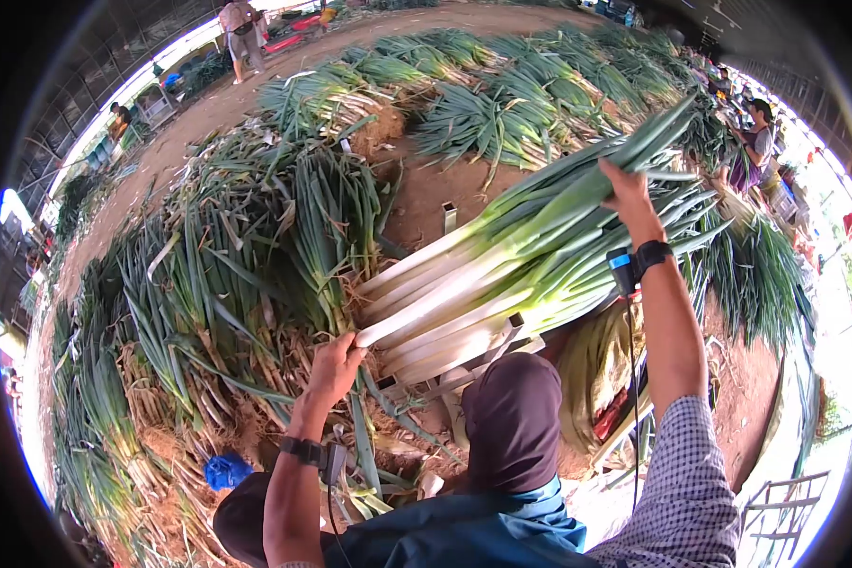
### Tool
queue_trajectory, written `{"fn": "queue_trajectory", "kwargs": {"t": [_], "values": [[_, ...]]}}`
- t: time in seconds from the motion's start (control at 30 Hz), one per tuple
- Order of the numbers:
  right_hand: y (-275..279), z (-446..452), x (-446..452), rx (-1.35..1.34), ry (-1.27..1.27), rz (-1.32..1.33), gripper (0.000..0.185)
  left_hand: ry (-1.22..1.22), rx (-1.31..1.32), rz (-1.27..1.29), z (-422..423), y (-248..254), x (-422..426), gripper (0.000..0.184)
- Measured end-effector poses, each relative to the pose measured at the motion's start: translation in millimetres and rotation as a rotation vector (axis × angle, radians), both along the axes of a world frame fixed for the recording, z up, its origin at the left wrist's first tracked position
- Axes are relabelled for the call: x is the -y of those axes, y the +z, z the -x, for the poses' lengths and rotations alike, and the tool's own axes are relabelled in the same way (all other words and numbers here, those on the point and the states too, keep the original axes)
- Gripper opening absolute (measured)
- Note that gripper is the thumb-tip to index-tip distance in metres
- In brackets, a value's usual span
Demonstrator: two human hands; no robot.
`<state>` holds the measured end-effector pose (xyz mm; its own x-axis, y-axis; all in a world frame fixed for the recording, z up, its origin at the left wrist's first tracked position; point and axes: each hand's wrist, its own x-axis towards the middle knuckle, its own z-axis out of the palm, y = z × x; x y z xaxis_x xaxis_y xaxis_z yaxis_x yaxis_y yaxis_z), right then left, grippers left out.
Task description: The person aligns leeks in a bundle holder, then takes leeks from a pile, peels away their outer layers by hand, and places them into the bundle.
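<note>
My left hand [334, 367] pinches the white root end of a large green onion [464, 295]. At the other end of that stalk, my right hand [627, 201] is closed around its green leaves. The stalk lies across the top of a pile of cleaned green onions [424, 358], white ends to the left, leaves to the upper right. A metal frame [530, 345] with short upright posts holds the pile. Each wrist wears a dark strap, and a cabled device sits beside each. Some right fingers are hidden behind the leaves.
Uncleaned green onions with soil on their roots [199, 275] stand heaped on the left. More bundles [492, 118] lie on the ground beyond. A dark-covered rounded shape, seemingly my knee [511, 412], is close in front. People [754, 147] are at the right and far back.
</note>
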<state>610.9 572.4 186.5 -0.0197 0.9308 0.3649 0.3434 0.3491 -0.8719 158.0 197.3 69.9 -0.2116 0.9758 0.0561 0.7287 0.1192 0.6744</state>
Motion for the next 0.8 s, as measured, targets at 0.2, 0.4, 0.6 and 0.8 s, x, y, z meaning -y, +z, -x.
{"fn": "queue_trajectory", "kwargs": {"t": [0.2, 0.4, 0.6, 0.8], "values": [[-65.9, -13.5, -12.9, -0.034, -0.341, 0.422, 0.061, -0.012, -0.466, -0.047, -8.5, -19.2, -29.2, 0.021], [-51.8, -11.9, -1.9, -0.314, -0.152, 0.300, 0.045, 0.178, -0.481, -0.036, -7.0, -11.7, -49.3, 0.025], [-35.4, 2.5, -53.4, -0.239, -0.249, 0.180, 0.043, 0.172, -0.524, -0.061, 1.6, -33.8, -80.7, 0.019], [-87.8, 30.1, -100.7, -0.213, -0.208, 0.219, 0.044, 0.166, -0.794, -0.072, 22.0, -65.2, -119.8, 0.006]]}}
